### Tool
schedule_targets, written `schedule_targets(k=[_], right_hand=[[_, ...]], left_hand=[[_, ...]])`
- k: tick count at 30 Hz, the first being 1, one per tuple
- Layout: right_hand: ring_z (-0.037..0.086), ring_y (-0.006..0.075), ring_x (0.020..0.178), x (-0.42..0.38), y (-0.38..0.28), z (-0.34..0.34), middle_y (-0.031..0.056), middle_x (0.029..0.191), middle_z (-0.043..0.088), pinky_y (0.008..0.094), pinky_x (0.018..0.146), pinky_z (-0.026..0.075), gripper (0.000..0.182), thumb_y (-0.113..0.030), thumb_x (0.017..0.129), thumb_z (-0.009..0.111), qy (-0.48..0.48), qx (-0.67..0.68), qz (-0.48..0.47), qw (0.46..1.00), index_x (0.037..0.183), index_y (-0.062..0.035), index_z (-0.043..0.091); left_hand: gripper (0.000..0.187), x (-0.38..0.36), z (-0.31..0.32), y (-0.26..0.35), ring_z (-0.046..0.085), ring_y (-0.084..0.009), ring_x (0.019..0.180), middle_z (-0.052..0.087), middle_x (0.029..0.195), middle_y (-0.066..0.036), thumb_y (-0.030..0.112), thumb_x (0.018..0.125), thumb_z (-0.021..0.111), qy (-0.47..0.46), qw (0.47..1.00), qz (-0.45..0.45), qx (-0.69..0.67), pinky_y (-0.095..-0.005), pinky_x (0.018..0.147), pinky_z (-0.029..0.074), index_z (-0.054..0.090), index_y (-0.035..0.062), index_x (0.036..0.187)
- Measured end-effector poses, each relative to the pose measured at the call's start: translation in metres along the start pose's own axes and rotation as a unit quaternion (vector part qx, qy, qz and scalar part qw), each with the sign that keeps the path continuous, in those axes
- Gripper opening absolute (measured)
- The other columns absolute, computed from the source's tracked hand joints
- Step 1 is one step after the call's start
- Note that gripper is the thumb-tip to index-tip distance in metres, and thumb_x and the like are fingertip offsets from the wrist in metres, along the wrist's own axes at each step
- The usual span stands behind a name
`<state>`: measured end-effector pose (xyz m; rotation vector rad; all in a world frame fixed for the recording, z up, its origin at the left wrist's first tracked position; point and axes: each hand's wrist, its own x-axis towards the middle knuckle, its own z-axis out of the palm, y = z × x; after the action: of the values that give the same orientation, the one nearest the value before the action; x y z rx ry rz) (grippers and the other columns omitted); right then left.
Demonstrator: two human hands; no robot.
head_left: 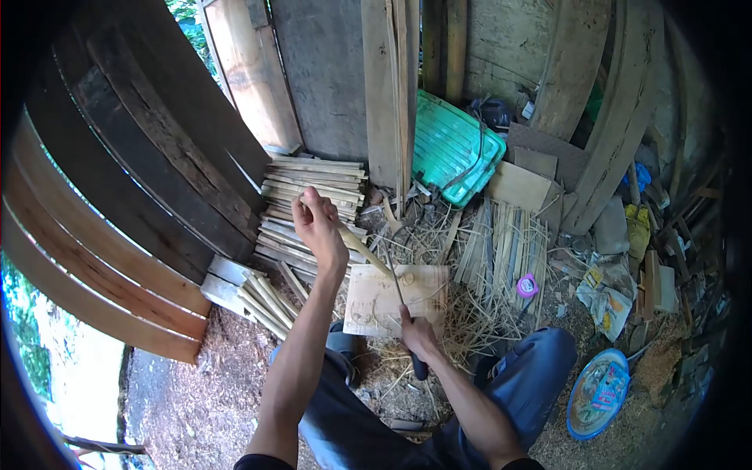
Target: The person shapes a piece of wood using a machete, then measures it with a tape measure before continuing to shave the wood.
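Left forearm (296, 368), nearest, points toward 1 o'clock. My left hand (321, 231): fingers curled closed around the upper end of 1 pale strip (364, 251). Strip: long axis runs from that hand between 4 and 5 o'clock, low end over 1 wooden board (368, 313). My right hand (419, 337): nearer that low end, closed round 1 knife (399, 288), blade between 11 and 12 o'clock; whether it touches the strip, I cannot tell.
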<state>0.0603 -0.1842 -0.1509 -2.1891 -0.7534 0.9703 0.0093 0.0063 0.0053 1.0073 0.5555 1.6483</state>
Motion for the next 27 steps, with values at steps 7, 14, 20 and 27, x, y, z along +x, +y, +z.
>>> schedule_targets(k=[7, 14, 20, 27], right_hand=[[0.062, 0.0323, 0.061, 0.004, 0.022, 0.026, 0.0218, 0.06, 0.059, 0.0418, 0.061, 0.047, 0.07, -0.054, 0.091, 0.032, 0.043, 0.001, -0.061, 0.997, 0.07, 0.0058, 0.061], [0.046, 0.0143, 0.036, -0.007, -0.015, 0.003, 0.0035, 0.046, 0.044, 0.0311, 0.035, 0.038, 0.061, -0.054, 0.092, 0.033, -0.089, 0.136, 0.052, 0.985, 0.06, -0.0036, 0.044], [0.039, 0.011, 0.035, -0.032, -0.069, -0.017, 0.0012, 0.047, 0.039, 0.0275, 0.033, 0.035, 0.06, -0.059, 0.089, 0.033, -0.163, 0.327, 0.019, 0.931, 0.06, -0.0068, 0.04], [0.04, 0.0107, 0.037, -0.029, -0.051, -0.025, 0.0006, 0.048, 0.04, 0.0274, 0.033, 0.035, 0.056, -0.055, 0.09, 0.036, -0.154, 0.28, 0.081, 0.944, 0.06, -0.0084, 0.04]], left_hand=[[0.03, 0.005, -0.003, -0.001, 0.037, -0.0057, 0.056, 0.04, 0.062, 0.002, 0.034, 0.091, 0.053, 0.033, 0.999, 0.028, -0.003, -0.0207, 0.051, 0.031, 0.042, 0.0091, 0.078], [0.029, 0.002, 0.005, 0.002, 0.04, -0.0075, 0.056, 0.042, 0.063, 0.0, 0.032, 0.092, 0.052, 0.041, 0.998, 0.051, 0.012, -0.0218, 0.051, 0.034, 0.039, 0.0092, 0.079], [0.029, -0.005, 0.005, 0.0, 0.032, -0.0055, 0.055, 0.038, 0.063, 0.001, 0.033, 0.093, 0.049, 0.006, 1.0, 0.026, -0.012, -0.0207, 0.048, 0.029, 0.037, 0.0099, 0.08], [0.027, 0.005, -0.007, 0.007, 0.027, -0.0037, 0.052, 0.033, 0.061, 0.004, 0.031, 0.095, 0.044, 0.041, 0.998, -0.012, -0.036, -0.019, 0.045, 0.023, 0.039, 0.0114, 0.077]])
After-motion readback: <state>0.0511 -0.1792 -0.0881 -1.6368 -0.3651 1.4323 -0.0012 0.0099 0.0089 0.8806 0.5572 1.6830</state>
